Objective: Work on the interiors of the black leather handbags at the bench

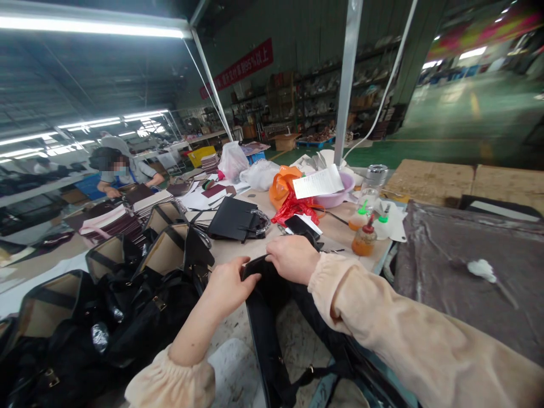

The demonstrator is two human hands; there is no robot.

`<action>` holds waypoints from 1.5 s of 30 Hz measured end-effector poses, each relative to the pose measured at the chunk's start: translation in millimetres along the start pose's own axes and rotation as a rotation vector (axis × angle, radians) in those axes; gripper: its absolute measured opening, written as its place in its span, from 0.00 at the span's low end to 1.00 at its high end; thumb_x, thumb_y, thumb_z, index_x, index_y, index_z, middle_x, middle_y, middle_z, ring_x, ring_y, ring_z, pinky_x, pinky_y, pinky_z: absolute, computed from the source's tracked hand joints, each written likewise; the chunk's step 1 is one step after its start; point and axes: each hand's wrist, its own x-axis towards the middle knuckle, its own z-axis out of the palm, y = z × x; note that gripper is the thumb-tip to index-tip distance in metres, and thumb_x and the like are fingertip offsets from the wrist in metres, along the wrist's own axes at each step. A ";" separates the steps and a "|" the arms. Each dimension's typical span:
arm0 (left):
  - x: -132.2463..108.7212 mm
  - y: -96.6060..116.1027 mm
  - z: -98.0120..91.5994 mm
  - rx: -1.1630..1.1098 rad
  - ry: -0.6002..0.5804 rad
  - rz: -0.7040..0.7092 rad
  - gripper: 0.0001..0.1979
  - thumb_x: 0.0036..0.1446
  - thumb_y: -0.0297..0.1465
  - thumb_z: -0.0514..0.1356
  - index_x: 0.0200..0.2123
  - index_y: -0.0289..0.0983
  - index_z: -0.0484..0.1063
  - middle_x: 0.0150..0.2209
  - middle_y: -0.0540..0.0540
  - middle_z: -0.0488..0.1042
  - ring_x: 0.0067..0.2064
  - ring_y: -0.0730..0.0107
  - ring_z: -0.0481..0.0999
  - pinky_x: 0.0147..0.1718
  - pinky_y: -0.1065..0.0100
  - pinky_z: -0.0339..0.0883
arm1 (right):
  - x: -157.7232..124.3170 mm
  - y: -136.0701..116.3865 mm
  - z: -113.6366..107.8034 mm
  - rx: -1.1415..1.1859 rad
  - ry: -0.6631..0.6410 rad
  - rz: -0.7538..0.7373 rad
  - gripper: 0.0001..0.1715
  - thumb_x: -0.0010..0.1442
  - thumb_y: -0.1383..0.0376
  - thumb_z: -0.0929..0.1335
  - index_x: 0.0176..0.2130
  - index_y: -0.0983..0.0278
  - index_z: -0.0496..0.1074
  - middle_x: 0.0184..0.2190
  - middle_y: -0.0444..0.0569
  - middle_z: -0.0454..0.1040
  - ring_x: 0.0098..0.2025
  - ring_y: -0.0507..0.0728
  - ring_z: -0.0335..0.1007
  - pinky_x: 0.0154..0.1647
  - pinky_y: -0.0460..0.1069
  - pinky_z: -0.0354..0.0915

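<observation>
My left hand (229, 283) pinches the near-left edge of a black bag piece (267, 283), thumb on top and fingers behind. My right hand (293, 258) grips the same piece at its upper edge, with the fingers curled down over it. Long black strips with small metal fittings hang from it toward my lap; whether they are straps or bag sides I cannot tell. Just beyond my hands, a finished-looking black handbag (233, 218) lies on the table, its handles wrapped in clear plastic. A dark phone-like object (302, 226) lies past my right hand.
Several open black bags (157, 306) with tan linings crowd the left. Bottles with coloured tips (364, 241), a lilac basin (340, 192) and orange and red plastic bags (284, 190) stand at the back right. A metal post (347, 79) rises there. Across the table, a co-worker (127, 170) handles panels.
</observation>
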 end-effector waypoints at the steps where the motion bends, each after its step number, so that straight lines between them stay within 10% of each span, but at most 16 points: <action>1: -3.0 -0.4 -0.8 0.005 -0.028 -0.002 0.14 0.52 0.36 0.55 0.40 0.38 0.71 0.31 0.46 0.75 0.32 0.67 0.73 0.29 0.71 0.58 | -0.3 -0.5 0.1 0.000 0.003 -0.004 0.14 0.59 0.61 0.60 0.32 0.63 0.70 0.33 0.48 0.72 0.37 0.57 0.69 0.31 0.48 0.58; 16: 5.2 0.7 -6.3 0.475 -0.076 -0.032 0.18 0.57 0.39 0.46 0.29 0.38 0.72 0.28 0.42 0.75 0.33 0.61 0.74 0.27 0.68 0.57 | -1.1 -0.6 3.1 0.015 0.028 0.007 0.13 0.59 0.61 0.60 0.32 0.65 0.70 0.33 0.50 0.72 0.36 0.57 0.68 0.31 0.48 0.57; 30: -1.5 -10.0 -14.0 0.312 -0.088 0.095 0.16 0.55 0.40 0.49 0.26 0.38 0.70 0.25 0.45 0.73 0.30 0.63 0.73 0.26 0.69 0.58 | -7.6 -4.5 -5.5 0.002 -0.067 0.004 0.16 0.61 0.58 0.59 0.34 0.62 0.70 0.35 0.49 0.72 0.38 0.56 0.68 0.35 0.47 0.58; 35: -2.6 -3.0 -15.1 0.121 -0.239 0.028 0.16 0.46 0.44 0.57 0.30 0.37 0.71 0.29 0.45 0.75 0.31 0.63 0.74 0.25 0.70 0.61 | -20.7 4.7 -5.8 0.064 -0.223 0.131 0.33 0.50 0.47 0.66 0.49 0.63 0.64 0.38 0.54 0.73 0.41 0.61 0.69 0.36 0.50 0.60; 45: -14.0 17.8 -40.6 0.215 -0.414 0.268 0.09 0.48 0.32 0.55 0.30 0.36 0.74 0.27 0.45 0.74 0.29 0.65 0.72 0.27 0.70 0.62 | -51.0 24.5 -32.9 0.015 -0.334 -0.122 0.10 0.53 0.66 0.64 0.37 0.61 0.72 0.31 0.48 0.75 0.36 0.56 0.70 0.32 0.46 0.59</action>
